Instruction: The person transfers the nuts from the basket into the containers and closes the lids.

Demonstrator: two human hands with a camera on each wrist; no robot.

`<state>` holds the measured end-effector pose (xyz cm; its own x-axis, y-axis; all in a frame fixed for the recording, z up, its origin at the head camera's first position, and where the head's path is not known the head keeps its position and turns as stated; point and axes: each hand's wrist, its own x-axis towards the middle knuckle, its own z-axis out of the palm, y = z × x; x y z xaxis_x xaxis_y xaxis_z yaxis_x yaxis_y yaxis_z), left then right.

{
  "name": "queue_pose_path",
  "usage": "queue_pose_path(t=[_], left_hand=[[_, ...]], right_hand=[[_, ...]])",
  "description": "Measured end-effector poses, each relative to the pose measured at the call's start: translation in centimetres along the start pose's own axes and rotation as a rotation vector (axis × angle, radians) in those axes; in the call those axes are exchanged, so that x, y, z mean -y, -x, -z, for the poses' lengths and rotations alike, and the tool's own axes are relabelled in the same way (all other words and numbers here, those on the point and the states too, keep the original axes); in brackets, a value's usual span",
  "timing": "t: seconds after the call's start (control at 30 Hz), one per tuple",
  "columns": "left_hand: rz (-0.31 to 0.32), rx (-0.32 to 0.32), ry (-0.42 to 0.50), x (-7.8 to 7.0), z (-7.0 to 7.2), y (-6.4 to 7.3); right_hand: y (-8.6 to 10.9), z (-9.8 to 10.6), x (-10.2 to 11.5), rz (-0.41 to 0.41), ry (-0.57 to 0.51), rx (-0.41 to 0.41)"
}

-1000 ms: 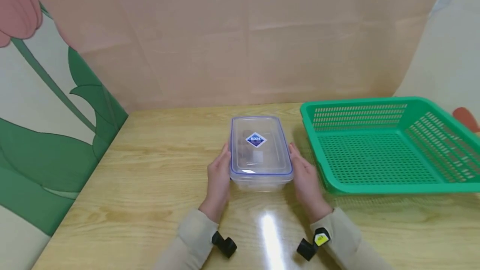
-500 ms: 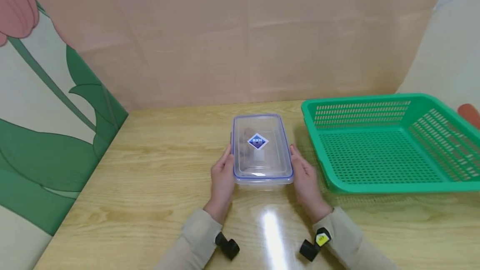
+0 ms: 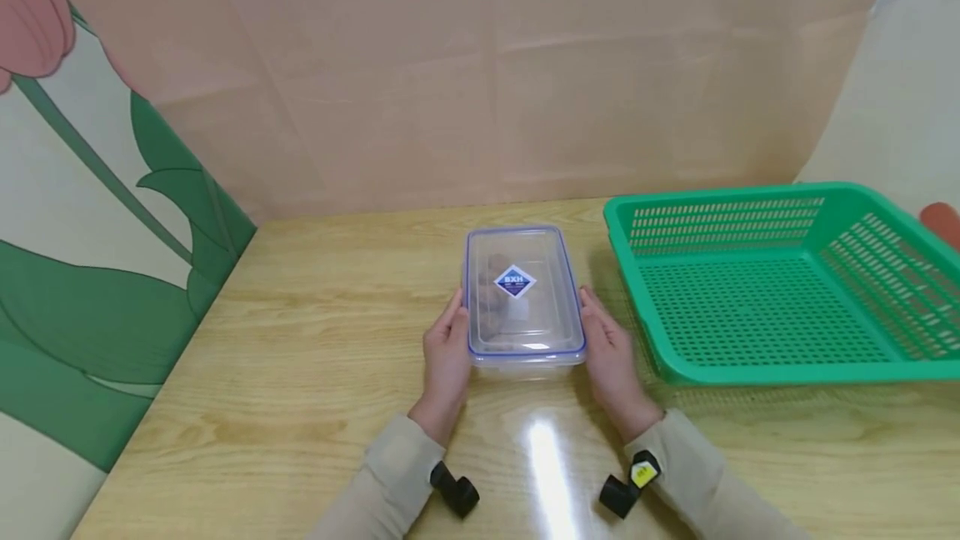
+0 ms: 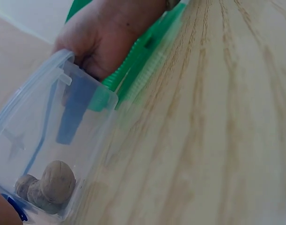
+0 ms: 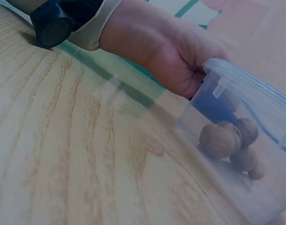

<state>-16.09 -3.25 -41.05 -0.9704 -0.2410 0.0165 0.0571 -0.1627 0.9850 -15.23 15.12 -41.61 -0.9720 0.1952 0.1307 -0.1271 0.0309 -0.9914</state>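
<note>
A clear plastic food container (image 3: 547, 319) with a blue-edged lid and a diamond-shaped sticker (image 3: 515, 282) is held between both hands. My left hand (image 3: 447, 361) grips its left side, and my right hand (image 3: 611, 365) grips the right. The lid faces up, tipped a little toward the head camera. Several brown walnuts (image 5: 220, 140) lie inside; through the clear wall, walnuts (image 4: 58, 182) also show in the left wrist view. Blue side clips show beside the fingers in both wrist views. The ends of the fingers are mostly hidden along the container's sides.
A green plastic basket (image 3: 660, 340) with slotted walls stands just right of the right hand. Beneath is a wooden table (image 3: 300, 357), backed by a pinkish sheet (image 3: 390, 90). A flower-patterned panel (image 3: 97, 290) borders the left side.
The container has shifted slightly to the right and tipped so its lid faces the head camera more and less of its front wall shows. Both hands stay on it.
</note>
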Motion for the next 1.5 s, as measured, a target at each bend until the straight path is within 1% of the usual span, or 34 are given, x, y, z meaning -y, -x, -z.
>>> queue_pose_path(t=[0.2, 0.27, 0.33, 0.5, 0.57, 0.67, 0.73, 0.83, 0.93, 1.0, 1.07, 1.17, 1.23, 1.33, 1.4, 1.43, 1.5], left_hand=[[-0.022, -0.019, -0.094, -0.11, 0.03, 0.00], [-0.020, -0.027, -0.115, -0.10, 0.09, 0.05], [-0.009, -0.029, -0.101, -0.01, 0.11, 0.07], [0.021, -0.021, -0.015, 0.30, 0.04, -0.03], [0.026, -0.020, -0.014, 0.28, 0.06, -0.06], [0.043, -0.012, -0.073, 0.06, 0.23, 0.07], [0.049, 0.002, -0.132, -0.16, 0.42, 0.18], [0.010, 0.007, -0.213, -0.42, 0.68, 0.31], [-0.054, 0.006, -0.267, -0.53, 0.78, 0.36], [-0.106, 0.002, -0.286, -0.50, 0.76, 0.35], [-0.138, 0.002, -0.298, -0.42, 0.75, 0.32], [-0.155, 0.001, -0.290, -0.33, 0.79, 0.25], [-0.138, -0.001, -0.279, -0.36, 0.84, 0.20], [-0.096, 0.004, -0.223, -0.40, 0.80, 0.09], [-0.048, 0.002, -0.181, -0.40, 0.72, -0.02], [-0.017, 0.001, -0.156, -0.41, 0.66, -0.05], [0.027, -0.013, -0.121, -0.43, 0.51, -0.11]], right_hand=[[0.03, 0.06, 0.06, 0.017, 0.019, -0.003], [0.08, 0.06, 0.07, 0.007, 0.018, -0.001], [0.10, 0.03, 0.03, -0.010, -0.005, 0.003], [0.04, -0.09, -0.05, -0.041, -0.089, 0.010], [0.03, -0.11, 0.02, -0.037, -0.093, 0.012], [0.08, -0.02, 0.12, -0.024, -0.041, 0.018], [0.13, 0.05, 0.23, -0.006, 0.010, 0.026], [0.06, 0.15, 0.29, 0.041, 0.100, 0.025], [-0.01, 0.25, 0.34, 0.094, 0.187, 0.015], [-0.10, 0.28, 0.31, 0.125, 0.237, 0.002], [-0.19, 0.29, 0.31, 0.143, 0.281, -0.011], [-0.34, 0.21, 0.30, 0.156, 0.318, -0.024], [-0.42, 0.20, 0.32, 0.158, 0.330, -0.022], [-0.55, 0.27, 0.30, 0.128, 0.275, -0.003], [-0.61, 0.32, 0.29, 0.071, 0.200, 0.021], [-0.62, 0.32, 0.29, 0.032, 0.152, 0.032], [-0.63, 0.26, 0.31, -0.040, 0.072, 0.045]])
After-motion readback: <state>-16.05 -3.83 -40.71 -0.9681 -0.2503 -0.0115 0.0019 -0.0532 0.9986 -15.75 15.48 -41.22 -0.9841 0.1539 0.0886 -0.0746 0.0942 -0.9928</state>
